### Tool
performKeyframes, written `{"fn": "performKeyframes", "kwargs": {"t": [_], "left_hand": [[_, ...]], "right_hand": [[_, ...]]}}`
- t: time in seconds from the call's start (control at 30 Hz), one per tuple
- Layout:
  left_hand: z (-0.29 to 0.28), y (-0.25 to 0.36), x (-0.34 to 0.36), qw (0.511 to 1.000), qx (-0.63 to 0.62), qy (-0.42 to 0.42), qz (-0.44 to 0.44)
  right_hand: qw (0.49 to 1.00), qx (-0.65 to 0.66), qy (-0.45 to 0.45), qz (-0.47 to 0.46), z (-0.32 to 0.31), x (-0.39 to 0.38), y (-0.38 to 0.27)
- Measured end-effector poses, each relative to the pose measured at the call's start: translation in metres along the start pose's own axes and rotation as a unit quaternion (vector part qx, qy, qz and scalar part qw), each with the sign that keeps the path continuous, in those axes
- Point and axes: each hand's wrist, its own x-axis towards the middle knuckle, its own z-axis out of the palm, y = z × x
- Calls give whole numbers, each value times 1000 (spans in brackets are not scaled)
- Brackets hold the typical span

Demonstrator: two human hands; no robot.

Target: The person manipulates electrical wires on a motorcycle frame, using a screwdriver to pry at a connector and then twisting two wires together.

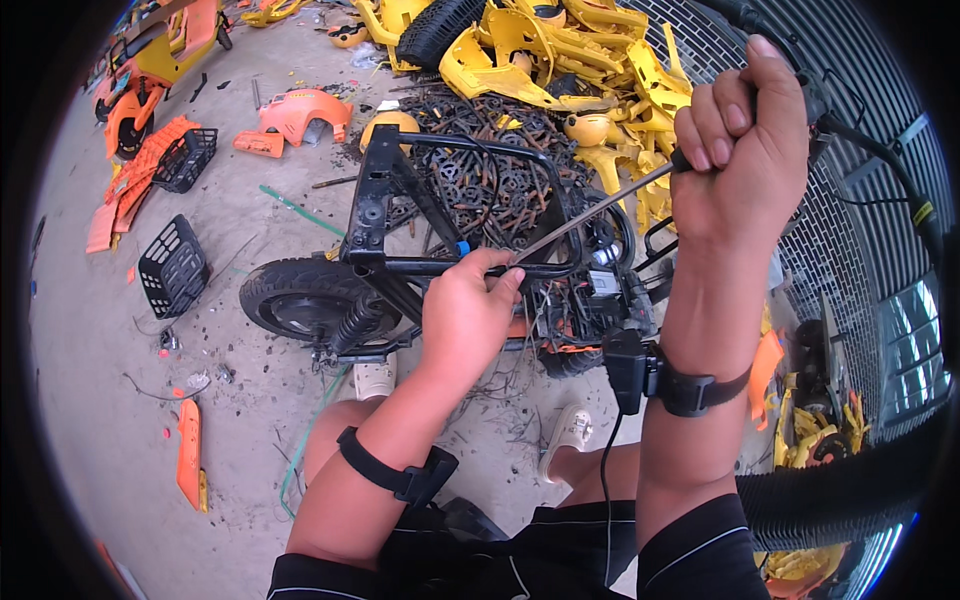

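My right hand point(745, 150) is raised at the upper right, fingers wrapped around the dark handle of a long screwdriver point(600, 207). Its thin metal shaft slants down to the left. Near the lower end, the thumb and forefinger of my left hand point(468, 312) pinch the shaft, hiding its tip. That hand rests by the upper rail of a black metal scooter frame point(372, 215). Below the rail, exposed wiring and electrical parts point(570, 310) fill the front section. A black rear wheel point(300, 300) shows at the frame's left.
Dark metal parts point(465, 185) lie heaped behind the frame, with yellow body panels point(510, 60) piled beyond. Black plastic baskets point(173, 268) and orange panels point(290, 115) lie on the floor at left. A thick corrugated black hose point(850, 500) crosses the lower right. My feet stand close to the frame.
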Motion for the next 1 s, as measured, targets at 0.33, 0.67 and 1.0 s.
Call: {"fn": "performKeyframes", "kwargs": {"t": [0.33,0.67,1.0], "left_hand": [[-1,3,2,999,-30,-4,-23],[-3,17,-3,996,-66,-6,-67],[5,14,-1,995,-81,-20,-58]], "right_hand": [[990,47,-131,20,-3,-4,-8],[998,-46,3,-51,26,-25,-8],[998,-2,-62,-22,8,-42,-29]]}}
